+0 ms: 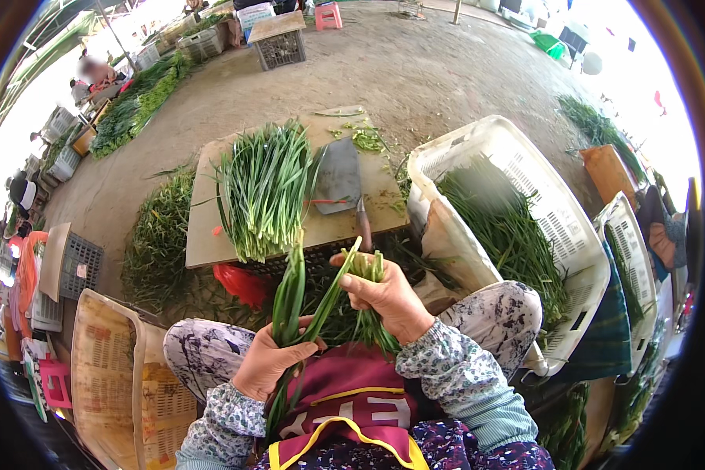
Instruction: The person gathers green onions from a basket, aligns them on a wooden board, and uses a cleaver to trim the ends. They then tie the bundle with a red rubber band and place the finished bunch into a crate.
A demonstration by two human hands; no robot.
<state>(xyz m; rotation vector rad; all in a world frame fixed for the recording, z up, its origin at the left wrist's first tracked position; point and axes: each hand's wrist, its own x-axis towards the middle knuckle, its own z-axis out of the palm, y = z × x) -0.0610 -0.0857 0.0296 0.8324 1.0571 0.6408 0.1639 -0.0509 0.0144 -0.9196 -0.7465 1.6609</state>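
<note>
My left hand grips a small bunch of green garlic chives with the pale stem ends up and the leaves hanging below. A second clump of chive stems is held in my right hand, whose thumb and forefinger also touch a few stalks slanting over from the left bunch. Just ahead, a large pile of chives lies on a board set over a dark crate. Beside that pile rests a cleaver, its wooden handle towards me. Chive scraps lie at the board's far edge.
A white plastic crate with loose chives stands close on the right. On the left are a heap of greens and a stained crate. A red plastic bag hangs under the board. Another person sits far left.
</note>
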